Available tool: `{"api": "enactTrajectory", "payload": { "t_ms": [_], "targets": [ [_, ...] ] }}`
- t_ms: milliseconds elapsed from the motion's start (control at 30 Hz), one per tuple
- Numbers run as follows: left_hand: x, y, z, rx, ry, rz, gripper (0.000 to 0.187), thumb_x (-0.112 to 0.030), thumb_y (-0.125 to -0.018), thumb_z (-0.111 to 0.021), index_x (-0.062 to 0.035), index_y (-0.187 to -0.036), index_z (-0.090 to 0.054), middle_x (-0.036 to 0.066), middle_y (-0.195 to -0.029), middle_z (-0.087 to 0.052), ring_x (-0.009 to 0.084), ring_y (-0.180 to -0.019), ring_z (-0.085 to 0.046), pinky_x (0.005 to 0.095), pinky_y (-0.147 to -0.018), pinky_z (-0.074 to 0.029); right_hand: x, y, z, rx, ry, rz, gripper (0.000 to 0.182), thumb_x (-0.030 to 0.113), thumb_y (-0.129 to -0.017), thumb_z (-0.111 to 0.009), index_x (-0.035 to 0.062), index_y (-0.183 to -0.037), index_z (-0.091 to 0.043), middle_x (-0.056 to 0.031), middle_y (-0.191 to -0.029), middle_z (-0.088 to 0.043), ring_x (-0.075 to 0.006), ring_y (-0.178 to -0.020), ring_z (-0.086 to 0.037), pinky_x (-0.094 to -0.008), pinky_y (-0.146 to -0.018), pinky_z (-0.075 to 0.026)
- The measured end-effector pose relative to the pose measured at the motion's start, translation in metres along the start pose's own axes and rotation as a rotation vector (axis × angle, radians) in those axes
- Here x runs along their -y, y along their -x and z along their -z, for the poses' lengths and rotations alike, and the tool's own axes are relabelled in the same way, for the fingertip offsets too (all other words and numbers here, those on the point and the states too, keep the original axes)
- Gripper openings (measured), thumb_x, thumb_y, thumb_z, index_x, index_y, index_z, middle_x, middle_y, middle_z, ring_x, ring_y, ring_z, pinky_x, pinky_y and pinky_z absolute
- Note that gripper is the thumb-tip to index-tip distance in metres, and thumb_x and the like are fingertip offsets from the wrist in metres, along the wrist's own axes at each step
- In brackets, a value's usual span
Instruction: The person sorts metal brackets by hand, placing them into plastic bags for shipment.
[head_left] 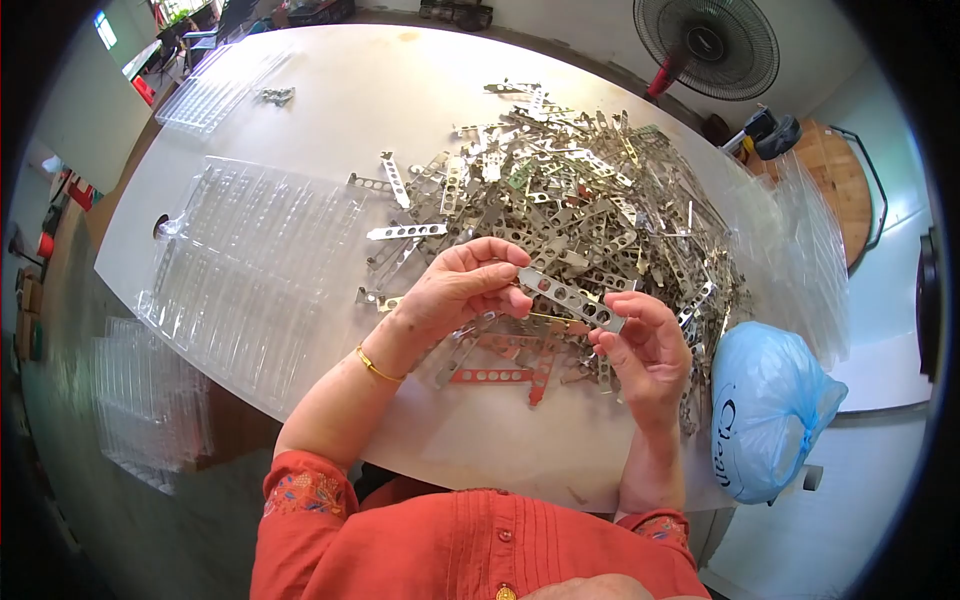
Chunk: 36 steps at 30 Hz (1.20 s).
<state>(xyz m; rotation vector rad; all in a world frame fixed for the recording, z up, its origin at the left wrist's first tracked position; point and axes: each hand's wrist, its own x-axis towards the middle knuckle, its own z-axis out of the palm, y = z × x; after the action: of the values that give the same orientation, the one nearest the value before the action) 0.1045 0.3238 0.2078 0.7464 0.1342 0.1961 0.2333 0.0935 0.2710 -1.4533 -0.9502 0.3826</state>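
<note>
A flat metal strip with a row of round holes (568, 298) is held between both hands, slanting down to the right. My left hand (470, 282) pinches its upper left end between thumb and fingers. The lower right end is gripped by my right hand (645, 350), thumb below and fingers above. Behind and beneath the hands spreads a large heap of similar perforated metal strips (570, 190). Some strips just below the hands look reddish, such as a red-tinted strip (490, 376) near the table's front. A lone strip (407, 231) lies left of the heap.
Clear plastic trays (255, 270) cover the table's left side, with another tray (215, 90) at the far left corner. More trays (150, 400) are stacked below the table edge. A tied blue plastic bag (765, 410) sits at right. A fan (706, 45) stands behind the table.
</note>
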Motion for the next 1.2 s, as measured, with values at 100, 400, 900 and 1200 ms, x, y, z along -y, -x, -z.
{"api": "enactTrajectory", "payload": {
  "t_ms": [100, 400, 900, 1200],
  "targets": [
    [-0.0022, 0.0022, 0.0014, 0.033, 0.003, 0.002, 0.020, -0.011, -0.103, -0.057, -0.0015, -0.120, -0.059, 0.010, -0.096, -0.071, 0.0183, -0.085, -0.074, 0.0304, -0.077, -0.062, 0.0001, 0.0008, -0.0023, 0.007, 0.011, 0.003, 0.037, -0.010, -0.085, -0.072, 0.0017, -0.118, -0.061, -0.0121, -0.124, -0.062, -0.0059, -0.083, -0.059, -0.0214, -0.075, -0.052],
    [0.0006, 0.0012, 0.0062, 0.023, 0.035, -0.004, 0.022, -0.011, -0.102, -0.058, 0.0001, -0.121, -0.059, 0.012, -0.095, -0.072, 0.0195, -0.085, -0.074, 0.0312, -0.078, -0.062, -0.0011, 0.0012, -0.0042, 0.024, 0.004, 0.026, 0.036, -0.009, -0.086, -0.072, 0.0010, -0.118, -0.061, -0.0133, -0.124, -0.061, -0.0079, -0.086, -0.062, -0.0232, -0.078, -0.055],
    [-0.0017, 0.0005, 0.0076, 0.114, 0.074, -0.031, 0.018, -0.015, -0.105, -0.053, 0.0005, -0.111, -0.060, 0.011, -0.086, -0.071, 0.0180, -0.072, -0.073, 0.0290, -0.067, -0.062, 0.0010, 0.0053, -0.0059, 0.053, -0.362, -0.247, 0.013, 0.009, -0.096, -0.069, 0.0031, -0.101, -0.058, -0.0074, -0.093, -0.066, -0.0135, -0.073, -0.066, -0.0281, -0.066, -0.057],
    [-0.0054, 0.0030, 0.0039, 0.076, 0.051, 0.066, 0.016, -0.017, -0.107, -0.050, -0.0017, -0.106, -0.056, 0.012, -0.082, -0.070, 0.0177, -0.057, -0.070, 0.0324, -0.054, -0.061, -0.0014, -0.0001, -0.0055, 0.043, -0.614, -0.459, 0.016, 0.019, -0.101, -0.063, 0.0045, -0.097, -0.057, -0.0055, -0.079, -0.064, -0.0172, -0.061, -0.065, -0.0301, -0.054, -0.056]
  ]
}}
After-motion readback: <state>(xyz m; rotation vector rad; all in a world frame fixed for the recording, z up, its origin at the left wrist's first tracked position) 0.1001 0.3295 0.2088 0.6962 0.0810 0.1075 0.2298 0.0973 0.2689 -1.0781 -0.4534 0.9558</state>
